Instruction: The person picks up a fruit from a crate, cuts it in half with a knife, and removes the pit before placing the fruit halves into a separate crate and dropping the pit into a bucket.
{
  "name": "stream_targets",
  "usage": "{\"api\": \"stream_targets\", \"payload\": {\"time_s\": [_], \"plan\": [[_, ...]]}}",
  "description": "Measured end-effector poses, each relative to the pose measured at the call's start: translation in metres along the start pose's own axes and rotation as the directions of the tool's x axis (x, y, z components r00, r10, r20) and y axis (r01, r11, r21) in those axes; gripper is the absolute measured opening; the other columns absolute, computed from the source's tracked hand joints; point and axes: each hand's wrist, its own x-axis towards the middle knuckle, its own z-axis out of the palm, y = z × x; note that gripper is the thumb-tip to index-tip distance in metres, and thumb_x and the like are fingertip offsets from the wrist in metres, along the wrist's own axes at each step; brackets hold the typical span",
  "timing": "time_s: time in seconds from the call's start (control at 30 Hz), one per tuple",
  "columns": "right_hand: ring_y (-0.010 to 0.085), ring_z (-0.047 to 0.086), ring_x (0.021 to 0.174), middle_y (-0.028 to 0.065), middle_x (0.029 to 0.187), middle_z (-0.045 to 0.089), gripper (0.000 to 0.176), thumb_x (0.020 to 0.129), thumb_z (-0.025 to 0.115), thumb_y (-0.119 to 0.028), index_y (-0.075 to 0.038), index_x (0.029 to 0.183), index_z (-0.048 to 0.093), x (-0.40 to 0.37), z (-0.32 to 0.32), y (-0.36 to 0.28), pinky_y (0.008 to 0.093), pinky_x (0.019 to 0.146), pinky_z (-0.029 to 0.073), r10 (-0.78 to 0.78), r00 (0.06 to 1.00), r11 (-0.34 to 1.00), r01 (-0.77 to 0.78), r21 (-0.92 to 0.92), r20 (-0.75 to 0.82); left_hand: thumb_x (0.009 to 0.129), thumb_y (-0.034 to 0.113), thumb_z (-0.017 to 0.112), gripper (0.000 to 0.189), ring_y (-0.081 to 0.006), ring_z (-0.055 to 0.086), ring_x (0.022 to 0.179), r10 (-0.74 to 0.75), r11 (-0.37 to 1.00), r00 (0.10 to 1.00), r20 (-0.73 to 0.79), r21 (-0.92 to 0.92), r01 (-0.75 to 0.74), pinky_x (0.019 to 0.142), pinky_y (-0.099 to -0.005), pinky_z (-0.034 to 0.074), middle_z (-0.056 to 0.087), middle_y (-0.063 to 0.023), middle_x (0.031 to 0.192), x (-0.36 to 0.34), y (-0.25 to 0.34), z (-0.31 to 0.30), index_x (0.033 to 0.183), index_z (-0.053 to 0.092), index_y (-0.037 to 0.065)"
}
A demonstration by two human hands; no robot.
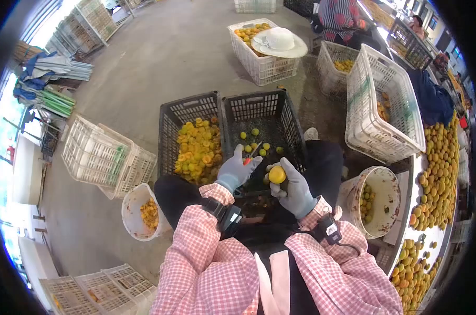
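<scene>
My left hand (237, 170), in a grey glove, is closed around a small knife (254, 151) with a red handle, its blade pointing up and away from me. In my gloved right hand (295, 191) a yellow apricot (277, 175) is held between thumb and fingers. Both hands are above the near side of a black crate (256, 98), where several green fruits (255, 132) lie on the bottom. Beside it on the left, a second black crate (190, 102) holds a heap of cut yellow apricot pieces (198, 147).
White buckets stand at my left (130, 220) and right (393, 184), both with fruit inside. Stacked white crates (98, 157) are on the left, and a tall white crate (358, 115) on the right. Apricots (440, 168) cover the right-hand table. A person (336, 21) sits farther back.
</scene>
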Motion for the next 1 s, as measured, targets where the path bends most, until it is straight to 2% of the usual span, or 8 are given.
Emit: {"api": "stream_targets", "payload": {"time_s": [0.23, 0.33, 0.47, 0.53, 0.67, 0.83, 0.93, 1.0], "plan": [[0.0081, 0.050, 0.060, 0.0006, 0.079, 0.056, 0.031, 0.097, 0.049, -0.039, -0.009, 0.089, 0.053, 0.013, -0.019, 0.001, 0.0204, 0.047, 0.038, -0.115, 0.987, 0.973, 0.089, -0.212, -0.116, 0.075, 0.051, 0.071, 0.067, -0.0289, 0.064, 0.094, 0.371, 0.928, 0.926, -0.064, -0.005, -0.372, 0.076, -0.0358, 0.051, 0.063, -0.0134, 0.108, -0.050, 0.045, -0.011, 0.115, 0.049, 0.002], [0.0066, 0.052, 0.070, -0.0001, 0.083, 0.056, 0.028, 0.098, 0.049, -0.035, -0.010, 0.087, 0.053, 0.004, 0.018, -0.002, 0.0203, 0.061, 0.043, -0.128, 0.991, 0.986, 0.124, -0.110, -0.030, 0.063, 0.054, 0.075, 0.062, -0.0320, 0.059, 0.077, 0.810, 0.581, 0.564, -0.157, 0.336, -0.741, 0.067, -0.0395, 0.047, 0.056, -0.0106, 0.086, -0.053, 0.057, -0.020, 0.091, 0.053, 0.003], [0.0066, 0.053, 0.080, -0.0003, 0.087, 0.056, 0.024, 0.099, 0.046, -0.030, -0.008, 0.095, 0.056, 0.000, 0.011, -0.008, 0.0222, 0.074, 0.044, -0.115, 0.988, 0.956, 0.138, -0.259, 0.102, 0.064, 0.059, 0.070, 0.059, -0.0286, 0.055, 0.078, 0.884, 0.466, 0.431, -0.179, 0.391, -0.794, 0.069, -0.0403, 0.044, 0.053, -0.0099, 0.084, -0.057, 0.066, -0.029, 0.080, 0.057, 0.004], [0.0086, 0.055, 0.089, 0.0014, 0.095, 0.057, 0.025, 0.099, 0.044, -0.026, -0.007, 0.110, 0.056, -0.011, 0.025, -0.015, 0.0248, 0.081, 0.045, -0.196, 0.960, 0.715, 0.279, -0.641, 0.199, 0.064, 0.060, 0.069, 0.057, -0.0271, 0.055, 0.077, 0.928, 0.371, 0.337, -0.156, 0.440, -0.818, 0.070, -0.0399, 0.045, 0.053, -0.0091, 0.083, -0.059, 0.069, -0.031, 0.073, 0.057, 0.005], [0.0156, 0.054, 0.103, 0.0047, 0.114, 0.054, 0.032, 0.099, 0.037, -0.021, -0.007, 0.124, 0.050, -0.019, 0.035, -0.017, 0.0280, 0.091, 0.044, 0.018, 0.986, 0.879, 0.063, -0.473, 0.166, 0.065, 0.061, 0.067, 0.055, -0.0259, 0.055, 0.076, 0.959, 0.281, 0.266, -0.099, 0.468, -0.838, 0.072, -0.0395, 0.045, 0.054, -0.0083, 0.082, -0.068, 0.077, -0.042, 0.072, 0.058, 0.007], [0.0236, 0.060, 0.108, 0.0126, 0.114, 0.061, 0.036, 0.088, 0.050, -0.015, -0.005, 0.123, 0.051, -0.021, 0.035, -0.035, 0.0318, 0.089, 0.047, -0.149, 0.816, 0.254, 0.577, -0.776, 0.559, 0.070, 0.059, 0.063, 0.050, -0.0236, 0.054, 0.074, 0.961, 0.262, 0.267, -0.071, 0.540, -0.800, 0.070, -0.0379, 0.045, 0.053, -0.0053, 0.078, -0.070, 0.084, -0.052, 0.074, 0.059, 0.010], [0.0278, 0.062, 0.104, 0.0131, 0.108, 0.062, 0.032, 0.088, 0.051, -0.017, -0.005, 0.118, 0.053, -0.004, 0.028, -0.007, 0.0336, 0.084, 0.049, -0.067, 0.967, 0.699, 0.222, -0.679, 0.247, 0.072, 0.061, 0.062, 0.050, -0.0202, 0.052, 0.070, 0.960, 0.219, 0.279, 0.021, 0.561, -0.798, 0.066, -0.0352, 0.043, 0.051, -0.0026, 0.075, -0.072, 0.083, -0.060, 0.075, 0.060, 0.011], [0.0291, 0.062, 0.100, 0.0135, 0.104, 0.062, 0.031, 0.087, 0.052, -0.017, -0.005, 0.116, 0.053, -0.009, 0.031, -0.013, 0.0338, 0.082, 0.049, -0.087, 0.955, 0.589, 0.279, -0.759, 0.283, 0.066, 0.059, 0.067, 0.050, -0.0204, 0.050, 0.064, 0.976, 0.159, 0.217, 0.020, 0.618, -0.770, 0.061, -0.0349, 0.041, 0.048, -0.0026, 0.070, -0.069, 0.080, -0.060, 0.069, 0.055, 0.011]]}}
